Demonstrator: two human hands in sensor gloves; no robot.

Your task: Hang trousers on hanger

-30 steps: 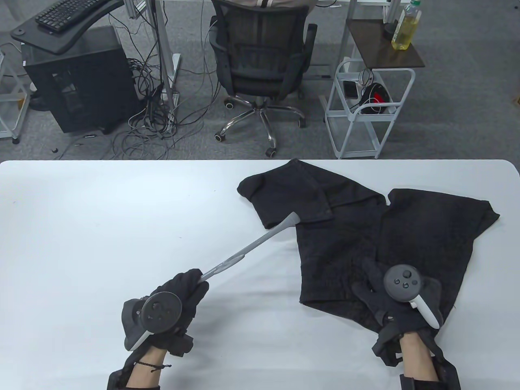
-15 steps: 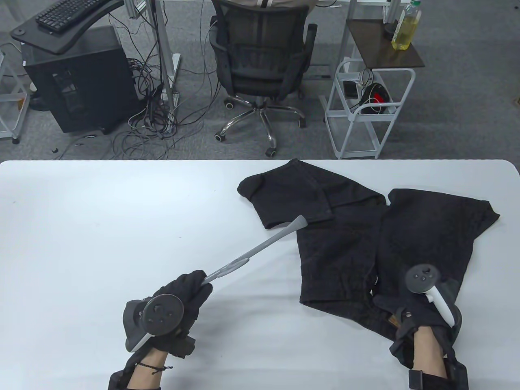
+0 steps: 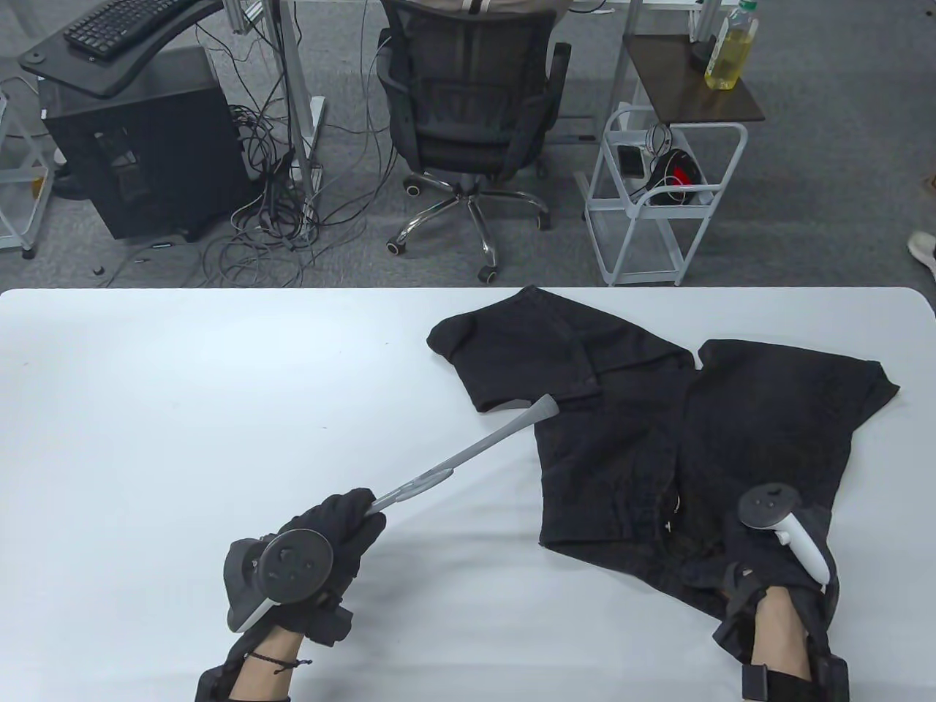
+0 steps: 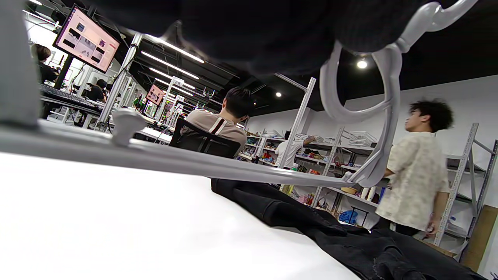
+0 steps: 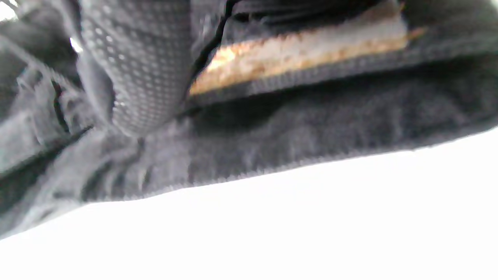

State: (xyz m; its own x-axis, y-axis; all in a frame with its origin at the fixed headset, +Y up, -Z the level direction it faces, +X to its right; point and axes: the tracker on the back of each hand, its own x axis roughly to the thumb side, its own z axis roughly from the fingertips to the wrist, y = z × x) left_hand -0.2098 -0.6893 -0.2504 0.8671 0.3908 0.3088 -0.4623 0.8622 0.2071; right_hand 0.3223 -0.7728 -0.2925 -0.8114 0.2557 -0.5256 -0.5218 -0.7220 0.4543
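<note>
Black trousers [image 3: 658, 439] lie spread on the right half of the white table [image 3: 183, 402], waistband toward the near edge. My left hand [image 3: 344, 523] grips a grey plastic hanger [image 3: 468, 453] at its near end; its far tip reaches the trousers' left edge. In the left wrist view the hanger bar [image 4: 194, 163] and hook [image 4: 373, 101] show, with the trousers [image 4: 350, 237] beyond. My right hand [image 3: 746, 556] rests on the waistband near the front right. In the right wrist view a gloved finger [image 5: 144, 70] presses on the waistband [image 5: 303, 97], beside a brown label. How far the fingers close is hidden.
Beyond the table's far edge stand an office chair [image 3: 472, 110], a white wire cart [image 3: 658, 205] and a dark computer case [image 3: 146, 146] with cables. The table's near edge [image 3: 512, 687] lies close below both wrists.
My right hand slid toward the near right edge along the waistband and rolled its tracker sideways. My left hand shifted the hanger slightly right, its tip now at the trousers' edge.
</note>
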